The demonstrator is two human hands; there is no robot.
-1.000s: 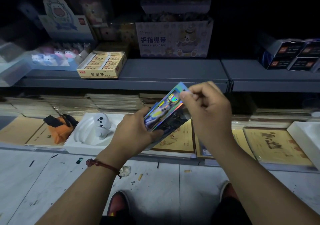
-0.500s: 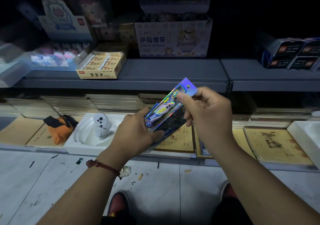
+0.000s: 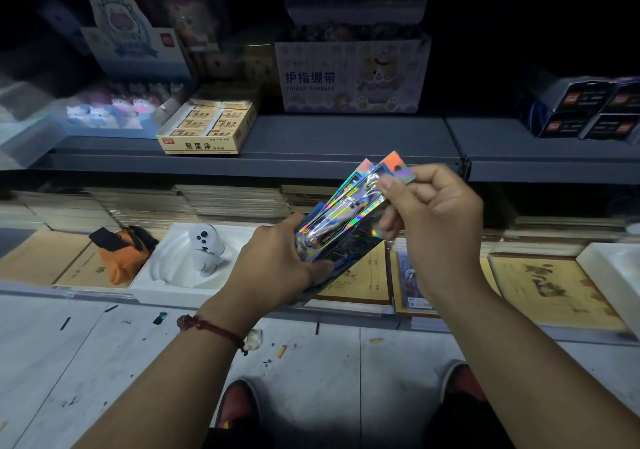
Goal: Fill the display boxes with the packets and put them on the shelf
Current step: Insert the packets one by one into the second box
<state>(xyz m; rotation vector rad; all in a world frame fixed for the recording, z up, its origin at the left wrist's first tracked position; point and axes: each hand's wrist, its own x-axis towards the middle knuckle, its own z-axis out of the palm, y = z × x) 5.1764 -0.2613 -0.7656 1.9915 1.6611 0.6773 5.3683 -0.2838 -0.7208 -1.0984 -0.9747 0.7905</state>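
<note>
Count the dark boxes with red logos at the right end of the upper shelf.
4, stacked two over two at the shelf's right end: upper-left box, upper-right box, lower-left box, lower-right box. More may sit beyond the frame edge.

A shop: stocked shelf (image 3: 346, 137) (boxed erasers (image 3: 207, 126), notebooks (image 3: 228, 202)).

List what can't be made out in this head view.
Head view only.
1. The packets: count unclear; they overlap, and the left hand and right hand cover their ends; glare hides the print.
2. Dark item under the packets: mostly hidden by them.
3. Space above the bandage box: lost in darkness.
4. Dark boxes at right: cut off by the frame edge.
</note>
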